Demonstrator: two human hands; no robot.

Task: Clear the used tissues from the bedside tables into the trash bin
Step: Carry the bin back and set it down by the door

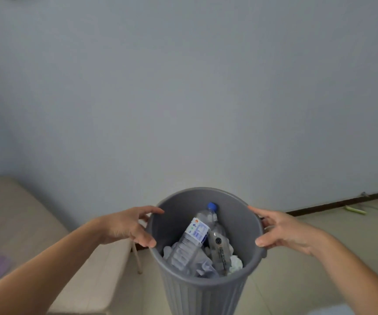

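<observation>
We judge the task to be well along, though we cannot say it is finished: crumpled white tissues [235, 263] already lie inside the grey trash bin [206, 289], low against the right of its inner wall, with more pale paper wadded at the bottom, but no bedside table shows from where we look, so whether any tissue is left on one we cannot tell. The bin also holds two clear plastic bottles: a larger one with a blue cap [193, 237] leaning from the bottom left up toward the far wall, and a smaller one [220, 251] lying against it on the right. Our left hand [129, 226] is at the left of the rim, fingers curled with the thumb over the edge; our right hand [281, 230] does the same on the right, thumb on the rim and fingers around what looks like a side handle. Both grasp the bin, nothing else. It stands over tiled floor [297, 269], beside a beige bench [47, 235] on the left.
</observation>
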